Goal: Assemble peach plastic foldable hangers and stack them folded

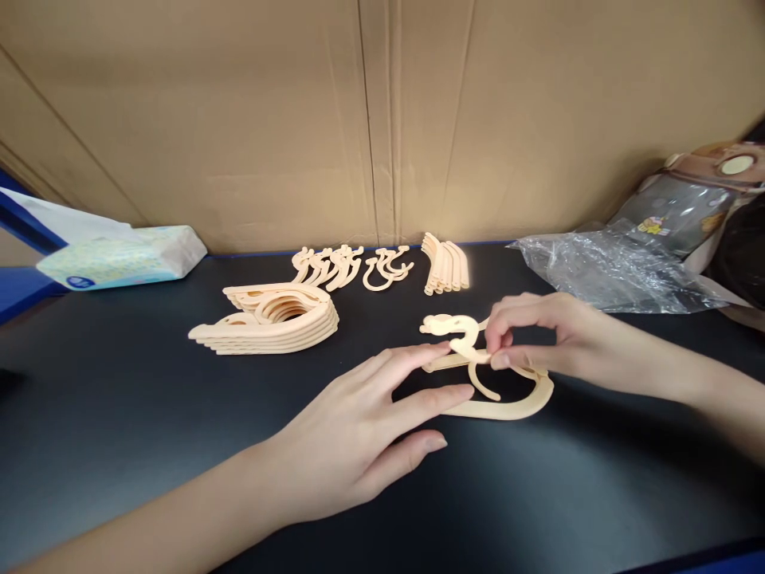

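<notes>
My right hand [538, 335] pinches a cream curved plastic hanger piece [469, 331] between thumb and fingertips. Just under it on the black table lies a cream U-shaped hanger part [526, 406], and a thin curved hook end [483, 384] shows between them. My left hand [374, 422] is open, palm down, fingers stretched and apart. Its index fingertip is close to the pinched piece, and its middle finger reaches over the U-shaped part; whether either touches I cannot tell. Part of the U-shaped part is hidden by my hands.
A stack of folded cream hanger parts [268, 319] sits left of centre. Behind are small curved arms [328, 267], loose hooks [386, 269] and short tubes [445, 265]. A tissue pack [125, 257], clear plastic bag [603, 271] and a bottle [681, 199] stand near the cardboard wall [268, 119].
</notes>
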Demonstrator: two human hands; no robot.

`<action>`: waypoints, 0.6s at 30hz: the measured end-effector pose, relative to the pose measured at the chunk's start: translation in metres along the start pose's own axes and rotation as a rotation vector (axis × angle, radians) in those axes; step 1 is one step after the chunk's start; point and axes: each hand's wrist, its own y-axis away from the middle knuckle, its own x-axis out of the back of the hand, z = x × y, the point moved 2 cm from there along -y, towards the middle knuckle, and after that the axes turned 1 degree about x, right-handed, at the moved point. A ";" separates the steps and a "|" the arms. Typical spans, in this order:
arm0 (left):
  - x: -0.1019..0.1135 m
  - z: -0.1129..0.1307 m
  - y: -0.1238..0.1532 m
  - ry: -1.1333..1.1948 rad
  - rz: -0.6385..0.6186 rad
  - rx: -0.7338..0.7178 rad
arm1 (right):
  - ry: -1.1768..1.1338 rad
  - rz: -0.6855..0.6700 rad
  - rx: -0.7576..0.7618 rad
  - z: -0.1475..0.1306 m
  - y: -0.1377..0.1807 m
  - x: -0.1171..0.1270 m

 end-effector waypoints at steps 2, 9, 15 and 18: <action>0.001 0.002 0.001 0.102 0.062 0.059 | -0.140 -0.042 -0.083 -0.013 0.000 -0.012; 0.003 0.011 -0.001 0.441 0.256 0.164 | -0.211 -0.049 0.008 -0.033 0.003 -0.046; 0.001 -0.001 -0.001 0.620 0.297 0.429 | 0.280 0.078 0.287 -0.028 0.008 -0.052; 0.001 -0.006 -0.001 0.697 0.273 0.500 | 0.415 0.136 0.316 -0.026 0.009 -0.053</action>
